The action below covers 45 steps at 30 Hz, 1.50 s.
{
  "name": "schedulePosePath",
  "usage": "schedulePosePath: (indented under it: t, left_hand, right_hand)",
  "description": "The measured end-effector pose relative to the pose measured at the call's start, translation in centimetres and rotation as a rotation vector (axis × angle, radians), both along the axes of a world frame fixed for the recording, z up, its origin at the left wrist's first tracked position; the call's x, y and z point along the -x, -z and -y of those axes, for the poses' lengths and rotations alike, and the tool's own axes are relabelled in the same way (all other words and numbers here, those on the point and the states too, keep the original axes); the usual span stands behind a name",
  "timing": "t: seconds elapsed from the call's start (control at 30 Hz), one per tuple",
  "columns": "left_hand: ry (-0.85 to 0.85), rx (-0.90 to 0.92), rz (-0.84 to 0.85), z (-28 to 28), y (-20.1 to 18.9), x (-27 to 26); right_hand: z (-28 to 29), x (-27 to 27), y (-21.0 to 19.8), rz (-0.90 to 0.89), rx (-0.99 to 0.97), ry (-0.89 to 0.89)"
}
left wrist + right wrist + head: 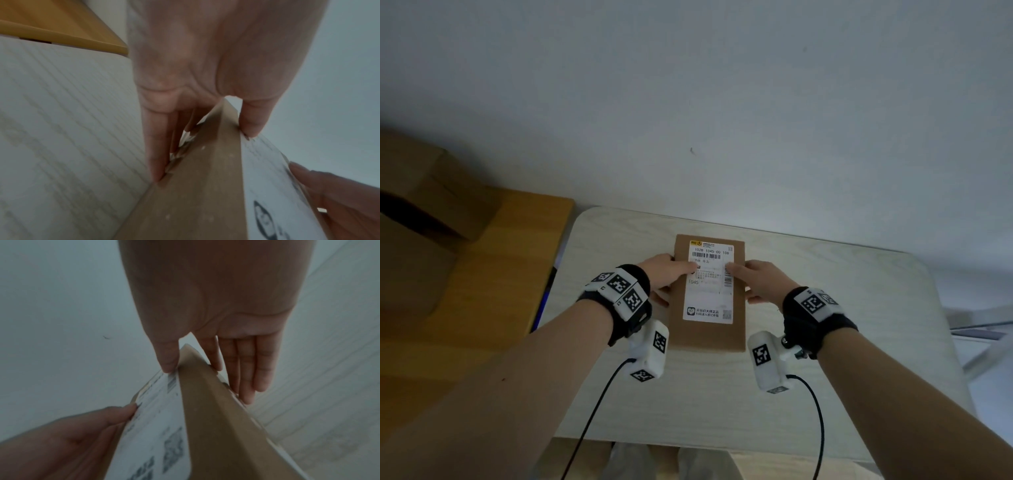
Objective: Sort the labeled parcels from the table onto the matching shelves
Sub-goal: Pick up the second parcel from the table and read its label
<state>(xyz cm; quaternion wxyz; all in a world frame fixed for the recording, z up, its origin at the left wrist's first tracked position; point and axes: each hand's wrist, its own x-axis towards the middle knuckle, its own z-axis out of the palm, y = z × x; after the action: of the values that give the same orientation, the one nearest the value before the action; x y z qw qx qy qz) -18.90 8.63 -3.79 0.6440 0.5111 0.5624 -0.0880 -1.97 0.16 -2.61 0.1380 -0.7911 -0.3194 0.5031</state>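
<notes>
A flat brown cardboard parcel (pixel 705 337) with a white shipping label (pixel 710 284) marked T045 lies lengthwise over the pale table (pixel 825 308). My left hand (pixel 662 277) grips its left edge, thumb on the label and fingers underneath. My right hand (pixel 762 281) grips the right edge the same way. In the left wrist view my left hand (pixel 195 97) pinches the parcel (pixel 201 194), its fingers between box and table. The right wrist view shows my right hand (pixel 216 321) with its thumb on the label (pixel 156 418) and its fingers under the parcel (pixel 209 418).
A yellow-brown wooden surface (pixel 500 274) adjoins the table on the left and carries large cardboard boxes (pixel 421 205). A plain white wall (pixel 722 102) stands right behind the table. Pale furniture (pixel 979 329) shows past the table's right edge.
</notes>
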Motion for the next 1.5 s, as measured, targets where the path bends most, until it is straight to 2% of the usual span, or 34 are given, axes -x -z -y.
schedulePosePath:
  t: [0.2,0.47,0.87,1.13,1.5]
  left_hand:
    - [-0.026,-0.041,0.062,0.4,-1.9,0.4]
    - [-0.068,-0.098,0.196,0.9,-6.7,0.8]
    - [-0.215,-0.413,0.453,0.8,-15.7,1.1]
    - [-0.271,-0.607,0.577,0.8,-21.2,1.1]
    - [-0.272,-0.662,0.624,1.0,-23.1,1.7]
  right_hand:
    - [0.3,0.0,-1.0,-0.019,-0.109,0.122]
    - [0.8,-0.2,-4.6,-0.045,-0.273,0.219]
    - [1.3,-0.8,-15.6,-0.194,-0.654,0.313]
    - [1.3,-0.7,-20.3,-0.241,-0.858,0.328]
    - [1.4,-0.3,-21.9,-0.29,-0.959,0.325]
